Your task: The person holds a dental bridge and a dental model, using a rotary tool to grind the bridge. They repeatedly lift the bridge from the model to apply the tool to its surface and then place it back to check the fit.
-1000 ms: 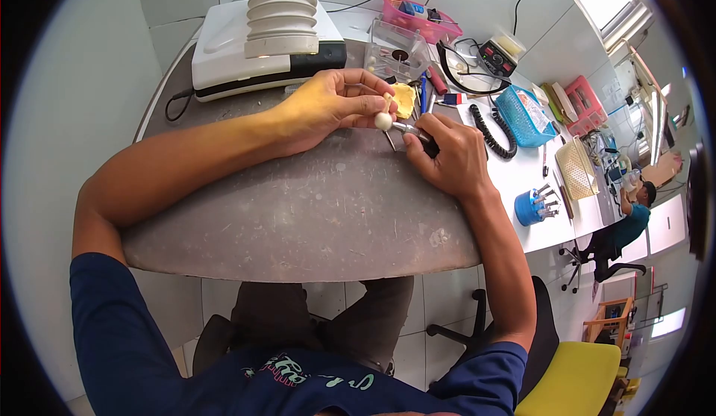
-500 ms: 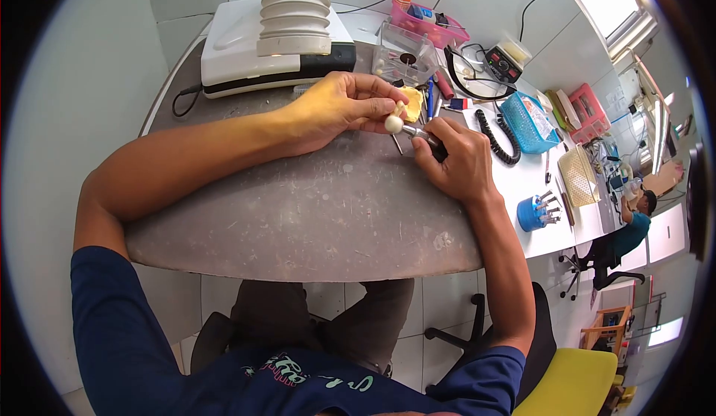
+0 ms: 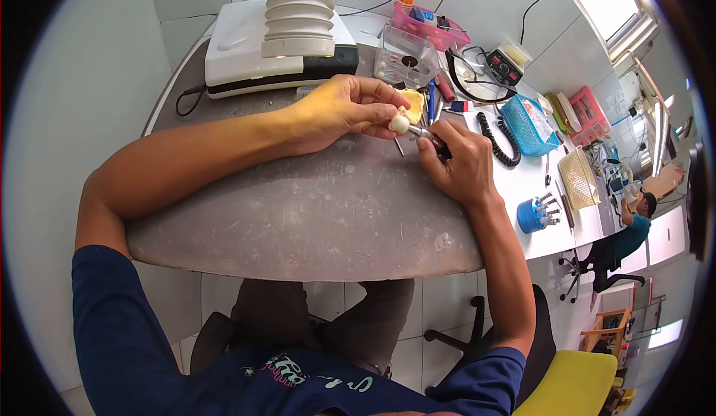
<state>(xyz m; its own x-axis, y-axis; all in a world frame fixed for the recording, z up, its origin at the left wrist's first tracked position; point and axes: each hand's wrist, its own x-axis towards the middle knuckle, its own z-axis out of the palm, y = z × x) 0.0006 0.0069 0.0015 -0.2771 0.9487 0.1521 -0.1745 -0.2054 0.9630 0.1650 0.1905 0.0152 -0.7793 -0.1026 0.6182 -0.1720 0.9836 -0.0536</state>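
Scuffed grey bench lies beneath the left hand, which pinches a small pale piece at, or just beside, the round white tip of a handpiece gripped by the right hand, its long axis slanting leftward and away from the body, a pairing that seems to call for steady fingers.

We're in a small workshop or lab, by the look of it: a scuffed grey bench here, a ribbed hose hanging over a white machine, a handpiece in use, a blue pot bristling with metal bits, baskets of supplies alongside, and further off a second person sits at another worktop.
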